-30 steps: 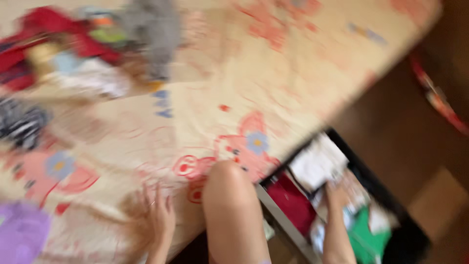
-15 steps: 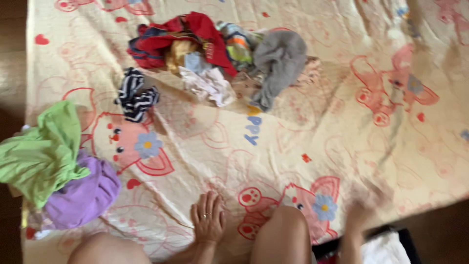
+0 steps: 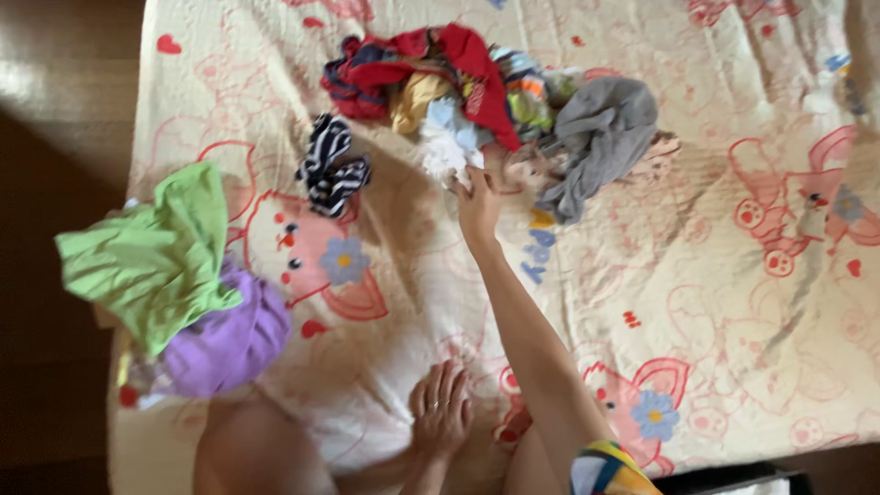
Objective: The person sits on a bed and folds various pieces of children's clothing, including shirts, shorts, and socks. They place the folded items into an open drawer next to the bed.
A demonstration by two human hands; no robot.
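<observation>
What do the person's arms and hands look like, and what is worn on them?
Both forearms are bare, with no watch or bracelet visible. The left hand wears a thin ring on one finger. The right hand shows no ring from this angle. At the right upper arm, a short sleeve appears, patterned in yellow, blue and white.

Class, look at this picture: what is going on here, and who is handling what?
A person kneels at a bed covered by a cartoon-print sheet. Their right hand reaches into a pile of mixed clothes, touching a white garment; whether the grip has closed is unclear. The left hand rests flat on the sheet. A green cloth lies over a purple one at the left edge.
</observation>
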